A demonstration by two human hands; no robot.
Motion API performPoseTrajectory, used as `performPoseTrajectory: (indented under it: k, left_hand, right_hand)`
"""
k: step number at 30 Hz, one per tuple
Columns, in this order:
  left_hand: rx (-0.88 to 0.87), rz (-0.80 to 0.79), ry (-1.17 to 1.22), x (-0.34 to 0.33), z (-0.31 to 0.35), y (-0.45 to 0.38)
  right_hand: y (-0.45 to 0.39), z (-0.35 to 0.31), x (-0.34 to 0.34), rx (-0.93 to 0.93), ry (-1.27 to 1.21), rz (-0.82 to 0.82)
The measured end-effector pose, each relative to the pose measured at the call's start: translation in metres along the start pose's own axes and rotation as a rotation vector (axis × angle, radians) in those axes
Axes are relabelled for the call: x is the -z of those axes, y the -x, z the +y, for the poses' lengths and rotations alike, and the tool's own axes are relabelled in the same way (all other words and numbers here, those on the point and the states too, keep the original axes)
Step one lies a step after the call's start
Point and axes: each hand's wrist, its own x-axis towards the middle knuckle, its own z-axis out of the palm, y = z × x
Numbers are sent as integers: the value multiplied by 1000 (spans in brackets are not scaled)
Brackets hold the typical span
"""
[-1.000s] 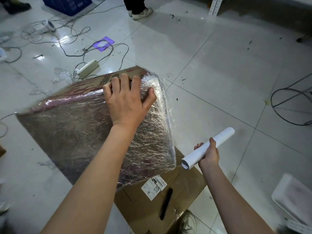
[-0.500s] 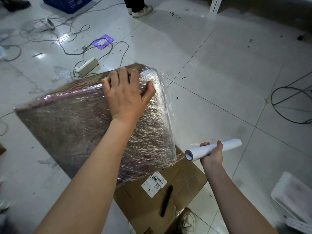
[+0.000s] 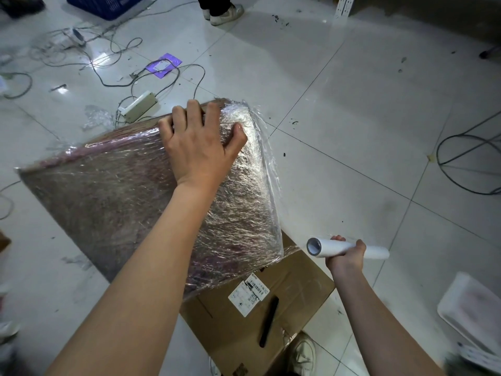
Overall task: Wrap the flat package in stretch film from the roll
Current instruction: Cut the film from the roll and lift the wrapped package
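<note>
The left hand grips the package's far edge; the right hand holds the roll. Slack film could bunch unless pulled taut.

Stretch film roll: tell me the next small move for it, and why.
Probably carry the roll on around the package's near corner, keeping the film taut. The right hand grips the roll just off that corner, a thin sheet of film runs from the package's right edge toward it, and the left hand steadies the package's top edge.
</note>
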Motion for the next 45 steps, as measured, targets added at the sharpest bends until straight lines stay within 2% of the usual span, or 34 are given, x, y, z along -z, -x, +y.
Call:
performPoseTrajectory:
  k: [18,27,35,37,40,45]
  left_hand:
    - [4,-16,-25,3,1,-2]
    - [60,-160,52,9,2,-2]
    - [66,-183,39,10,1,-5]
    - [73,-200,36,10,2,-8]
    - [62,-199,17,8,12,-8]
    - [21,-87,-7,6,21,-2]
  right_hand:
    - [-10,-9,12,32,-103,92]
    - [-5,-17,16,49,-116,138]
    - [-18,-43,43,119,-123,237]
    - [-24,-58,59,174,-56,245]
    - [-33,-69,79,201,125,164]
    - [-28,-39,75,145,416,31]
